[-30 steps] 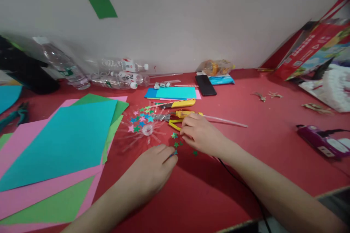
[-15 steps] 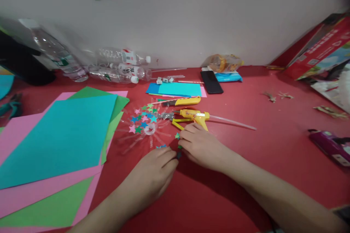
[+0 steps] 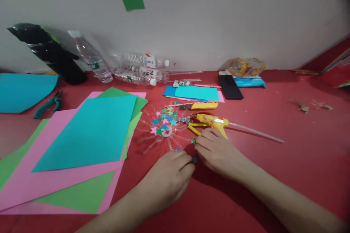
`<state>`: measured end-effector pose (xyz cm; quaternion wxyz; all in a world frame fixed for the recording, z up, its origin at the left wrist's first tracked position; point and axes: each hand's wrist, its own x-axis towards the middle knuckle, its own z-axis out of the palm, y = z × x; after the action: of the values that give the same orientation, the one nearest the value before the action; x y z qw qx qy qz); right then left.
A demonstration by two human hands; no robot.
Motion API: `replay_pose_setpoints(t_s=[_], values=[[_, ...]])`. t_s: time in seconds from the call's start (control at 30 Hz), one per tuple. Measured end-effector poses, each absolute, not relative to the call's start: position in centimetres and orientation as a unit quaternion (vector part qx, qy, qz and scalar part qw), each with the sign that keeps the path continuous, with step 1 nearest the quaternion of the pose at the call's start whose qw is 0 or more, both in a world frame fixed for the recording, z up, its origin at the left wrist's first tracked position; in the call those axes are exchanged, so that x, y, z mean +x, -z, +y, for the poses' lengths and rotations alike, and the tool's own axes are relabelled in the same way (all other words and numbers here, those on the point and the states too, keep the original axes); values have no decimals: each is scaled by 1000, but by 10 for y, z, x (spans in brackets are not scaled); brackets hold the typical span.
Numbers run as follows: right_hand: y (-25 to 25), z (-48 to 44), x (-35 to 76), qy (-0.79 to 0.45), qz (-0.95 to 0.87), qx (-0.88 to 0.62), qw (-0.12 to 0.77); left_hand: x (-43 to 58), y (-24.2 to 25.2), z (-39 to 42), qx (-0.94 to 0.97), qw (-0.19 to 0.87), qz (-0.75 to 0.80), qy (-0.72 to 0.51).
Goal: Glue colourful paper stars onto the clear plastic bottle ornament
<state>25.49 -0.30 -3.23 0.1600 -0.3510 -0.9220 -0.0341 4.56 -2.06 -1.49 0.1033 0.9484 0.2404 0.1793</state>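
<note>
Low over the red table, my left hand (image 3: 175,173) has its fingers curled together and pointing down. A dark blue paper star (image 3: 195,160) shows at its fingertips. My right hand (image 3: 216,149) is close beside it, fingers bent and closed, next to a small green star (image 3: 193,140). What either hand pinches is hidden beneath the fingers. Just beyond lies a clear plastic bottle piece cut into spread strips (image 3: 167,131), with several pink, blue and green stars (image 3: 164,120) on it. A yellow glue gun (image 3: 212,119) with a clear glue stick lies past my right hand.
A yellow utility knife (image 3: 205,105) and a black phone (image 3: 230,86) lie farther back. Coloured paper sheets (image 3: 90,131) cover the left side, near teal-handled pliers (image 3: 47,107). Plastic bottles (image 3: 139,76) and a black bottle (image 3: 51,56) line the wall.
The view has turned left, so everything appears farther right and more of the pliers and black bottle shows. Both hands keep nearly the same pose beside the stars.
</note>
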Motion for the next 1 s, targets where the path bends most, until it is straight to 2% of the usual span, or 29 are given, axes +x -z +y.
replay_pose_setpoints(t_s=[0.17, 0.23, 0.43, 0.6, 0.7, 0.9, 1.0], values=[[20, -4, 252, -56, -893, -390, 219, 45, 13, -23, 929, 138, 262, -222], [14, -4, 252, -94, -873, -411, 244, 46, 14, -24, 899, 193, 311, -240], [4, -8, 251, -216, -808, -453, 310, 57, 16, -23, 698, 444, 509, -238], [4, -10, 247, -280, -776, -460, 329, 62, 15, -18, 631, 519, 517, -255], [5, -8, 249, -303, -759, -472, 332, 61, 16, -18, 644, 505, 518, -248], [1, -4, 256, -324, -728, -497, 343, 58, 24, -17, 747, 351, 536, -177], [-2, -6, 253, -336, -721, -496, 349, 59, 23, -18, 744, 366, 530, -176]])
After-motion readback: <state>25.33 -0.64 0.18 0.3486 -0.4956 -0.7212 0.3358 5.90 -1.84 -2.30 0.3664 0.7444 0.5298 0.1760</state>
